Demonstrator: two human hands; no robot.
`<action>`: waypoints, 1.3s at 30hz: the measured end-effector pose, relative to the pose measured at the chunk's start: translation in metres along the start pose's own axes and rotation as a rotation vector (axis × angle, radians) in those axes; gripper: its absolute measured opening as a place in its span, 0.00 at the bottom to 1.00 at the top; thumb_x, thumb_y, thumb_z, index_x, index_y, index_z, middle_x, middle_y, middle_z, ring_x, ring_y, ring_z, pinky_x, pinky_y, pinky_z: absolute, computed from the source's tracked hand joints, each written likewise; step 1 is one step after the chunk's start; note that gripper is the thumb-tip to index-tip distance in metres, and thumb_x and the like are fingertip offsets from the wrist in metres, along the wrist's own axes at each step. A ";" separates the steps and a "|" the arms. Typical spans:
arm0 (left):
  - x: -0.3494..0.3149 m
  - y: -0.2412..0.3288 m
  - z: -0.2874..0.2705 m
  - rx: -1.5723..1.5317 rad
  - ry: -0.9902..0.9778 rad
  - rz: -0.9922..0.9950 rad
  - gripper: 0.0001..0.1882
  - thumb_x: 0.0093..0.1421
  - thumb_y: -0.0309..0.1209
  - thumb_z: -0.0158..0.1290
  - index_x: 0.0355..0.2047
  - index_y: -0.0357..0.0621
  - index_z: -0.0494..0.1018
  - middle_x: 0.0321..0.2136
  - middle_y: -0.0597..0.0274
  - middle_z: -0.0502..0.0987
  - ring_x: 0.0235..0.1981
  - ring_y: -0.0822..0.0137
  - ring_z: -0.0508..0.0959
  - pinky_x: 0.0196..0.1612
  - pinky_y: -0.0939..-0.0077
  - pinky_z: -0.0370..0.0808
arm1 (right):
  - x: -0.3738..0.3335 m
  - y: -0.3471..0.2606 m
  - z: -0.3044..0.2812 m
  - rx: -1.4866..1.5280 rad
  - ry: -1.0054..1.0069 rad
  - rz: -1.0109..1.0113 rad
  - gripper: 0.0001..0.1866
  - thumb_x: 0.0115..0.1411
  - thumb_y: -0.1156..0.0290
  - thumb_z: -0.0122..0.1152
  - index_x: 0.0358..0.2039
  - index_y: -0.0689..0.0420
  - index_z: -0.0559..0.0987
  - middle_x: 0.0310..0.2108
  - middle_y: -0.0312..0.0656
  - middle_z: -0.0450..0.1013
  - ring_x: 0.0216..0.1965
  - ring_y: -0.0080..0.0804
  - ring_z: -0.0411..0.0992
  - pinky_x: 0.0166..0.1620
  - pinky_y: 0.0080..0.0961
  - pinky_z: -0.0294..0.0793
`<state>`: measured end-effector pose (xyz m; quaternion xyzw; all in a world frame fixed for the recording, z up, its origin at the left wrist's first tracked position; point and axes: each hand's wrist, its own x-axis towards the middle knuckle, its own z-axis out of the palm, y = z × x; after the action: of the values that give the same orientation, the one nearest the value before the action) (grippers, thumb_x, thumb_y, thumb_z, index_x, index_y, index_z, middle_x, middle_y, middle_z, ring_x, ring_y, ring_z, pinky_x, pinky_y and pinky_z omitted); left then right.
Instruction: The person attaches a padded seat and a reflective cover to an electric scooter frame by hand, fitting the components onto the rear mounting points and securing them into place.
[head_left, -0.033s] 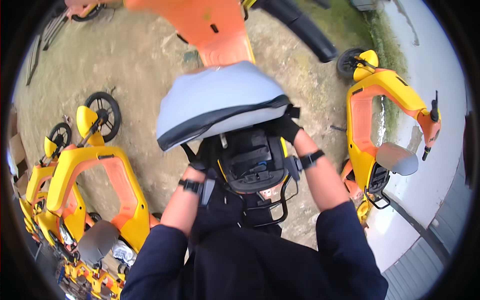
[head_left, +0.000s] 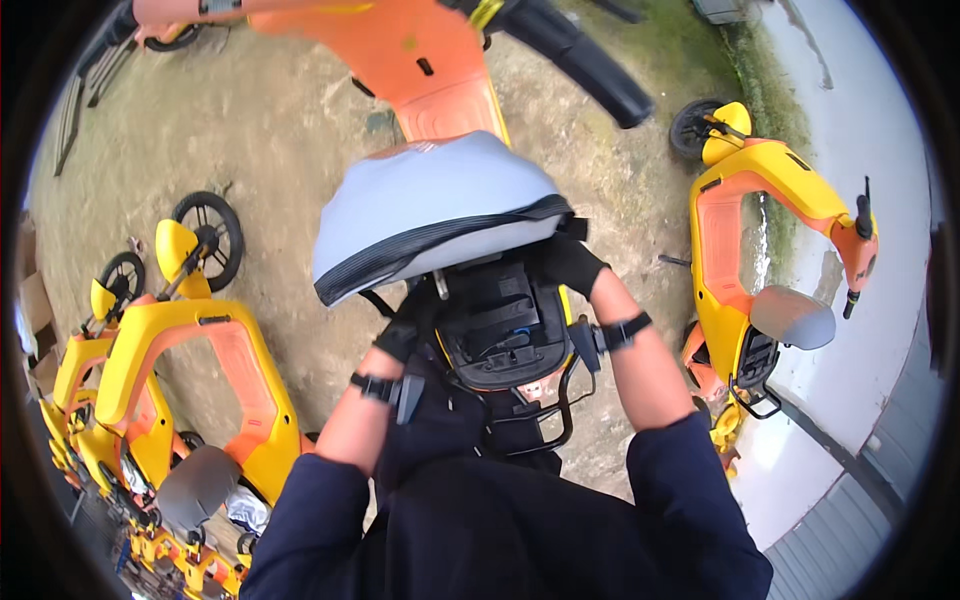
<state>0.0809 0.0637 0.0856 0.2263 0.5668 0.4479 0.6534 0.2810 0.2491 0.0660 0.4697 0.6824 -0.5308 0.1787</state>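
Observation:
A yellow-and-orange scooter (head_left: 420,70) stands in front of me with its grey seat (head_left: 440,185) tipped up, its black-edged rim toward me. Beneath the seat lies an open black compartment (head_left: 508,325), and a short metal rod (head_left: 442,284) shows at its left. My left hand (head_left: 408,325), in a black glove, is at the compartment's left side, below the seat's edge. At the right side, by the seat's right corner, is my right hand (head_left: 566,263), also gloved. The seat and dark parts hide the fingers of both hands. Each wrist wears a black strap with a small device.
A black handlebar grip (head_left: 580,60) sticks out ahead on the right. Behind the compartment is a black tube rack (head_left: 560,420). Parked yellow scooters stand at left (head_left: 150,370) and right (head_left: 745,210). A pale wall (head_left: 850,120) runs along the right over dirt ground.
The front of the scooter and its handlebar have shifted slightly left, and more of the bar shows at upper left. The left glove shows more clearly below the seat's edge.

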 end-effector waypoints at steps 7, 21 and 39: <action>-0.123 0.181 0.018 0.459 -0.088 0.154 0.12 0.52 0.28 0.53 0.37 0.40 0.72 0.26 0.63 0.75 0.28 0.72 0.73 0.35 0.80 0.69 | -0.105 -0.123 -0.025 0.158 0.626 -0.632 0.32 0.44 0.65 0.66 0.51 0.56 0.65 0.48 0.44 0.62 0.41 0.33 0.68 0.41 0.26 0.70; -0.025 0.200 -0.004 1.159 0.411 0.807 0.20 0.46 0.30 0.55 0.43 0.47 0.71 0.37 0.50 0.72 0.39 0.53 0.70 0.43 0.67 0.66 | -0.079 -0.093 -0.018 0.210 0.990 -0.691 0.06 0.50 0.71 0.55 0.28 0.58 0.76 0.23 0.43 0.70 0.28 0.40 0.70 0.32 0.30 0.69; -0.006 0.206 -0.011 1.258 0.596 0.937 0.06 0.46 0.25 0.52 0.27 0.43 0.74 0.19 0.55 0.70 0.24 0.56 0.70 0.28 0.68 0.66 | -0.085 -0.134 -0.022 0.167 0.959 -0.838 0.21 0.51 0.61 0.56 0.44 0.58 0.70 0.43 0.49 0.67 0.46 0.44 0.65 0.49 0.34 0.64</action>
<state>0.0029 0.1585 0.2513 0.6327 0.7073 0.3143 -0.0254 0.2172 0.2308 0.2116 0.3609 0.7687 -0.3377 -0.4061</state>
